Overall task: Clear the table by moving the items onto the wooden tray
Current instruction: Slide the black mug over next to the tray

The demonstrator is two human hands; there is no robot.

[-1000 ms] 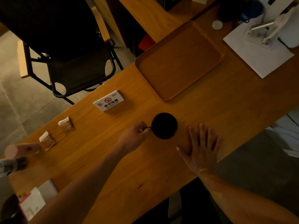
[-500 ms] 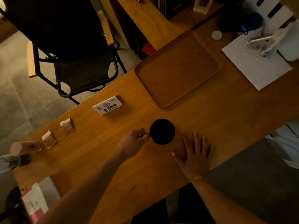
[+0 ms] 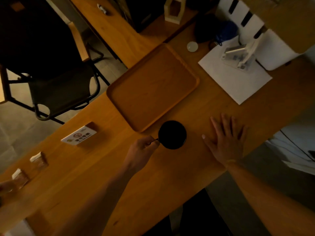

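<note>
Forearms enter from the near edge of the bench [image 3: 170, 176]. Left hand [image 3: 142, 149] is closed, pinching the thin handle of the black mug [image 3: 172, 134]. Whether the mug is lifted or resting on the bench cannot be told from above. Right hand [image 3: 225, 142] lies flat on the bench, fingers spread, holding nothing. The mug sits just beside the near corner of the wooden tray [image 3: 153, 86], its rim overlapping that corner in view. The tray holds nothing.

Step in hand, by judgement: carrying the mug to the tray, first item of the task. Next move calls for a short lift over the tray lip and a level set-down, as contents cannot be seen.

Outstanding to the left: a no-smoking sign [image 3: 78, 136] and two small packets [image 3: 38, 160], well apart from the tray. Beyond the tray: white paper [image 3: 235, 82].
</note>
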